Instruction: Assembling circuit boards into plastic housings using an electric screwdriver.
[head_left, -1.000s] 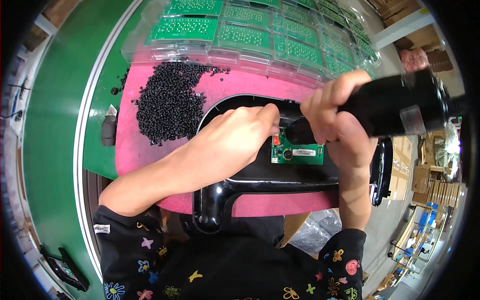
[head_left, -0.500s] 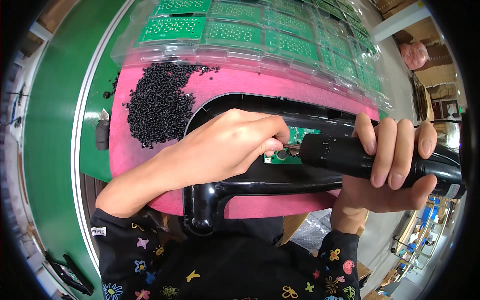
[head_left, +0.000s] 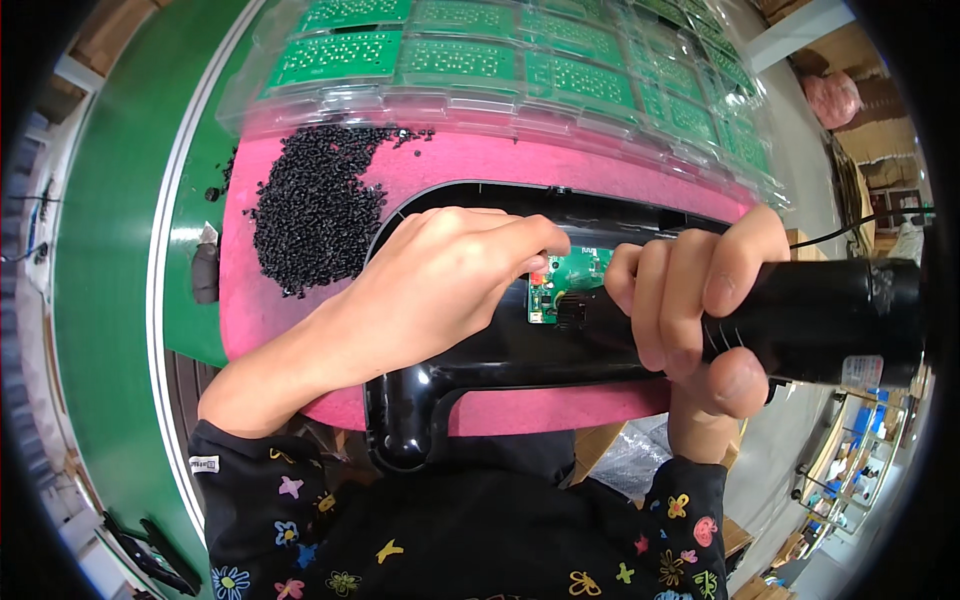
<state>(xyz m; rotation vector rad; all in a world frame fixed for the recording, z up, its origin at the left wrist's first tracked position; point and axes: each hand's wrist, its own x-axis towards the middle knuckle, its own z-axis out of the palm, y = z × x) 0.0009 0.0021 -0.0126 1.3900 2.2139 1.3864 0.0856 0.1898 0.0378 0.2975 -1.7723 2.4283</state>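
Note:
My right hand [head_left: 690, 310] is wrapped around a black electric screwdriver [head_left: 815, 315], held slanted over the right end of a black plastic housing [head_left: 500, 365]. My fingers and the tool's own body hide its front end and bit. Inside the housing lies a green circuit board [head_left: 572, 268] with a dark ridged part [head_left: 577, 306] near its front edge. My left hand [head_left: 470, 260] reaches over the housing, thumb and fingertips pressed together at the board's left edge. Whatever sits between those fingertips, if anything, is too hidden to name.
A heap of small black screws [head_left: 315, 215] lies on the pink mat [head_left: 470, 150] to the left. Behind it, clear plastic trays [head_left: 470, 110] hold several green boards [head_left: 335, 58]. A dark cylindrical object [head_left: 205, 270] rests on the green surface [head_left: 110, 250]. A black cable [head_left: 850, 228] runs at the right.
The screwdriver has lifted away from the board and now looks larger. My right hand has shifted left along it, covering its front end. My left hand has moved slightly up and left.

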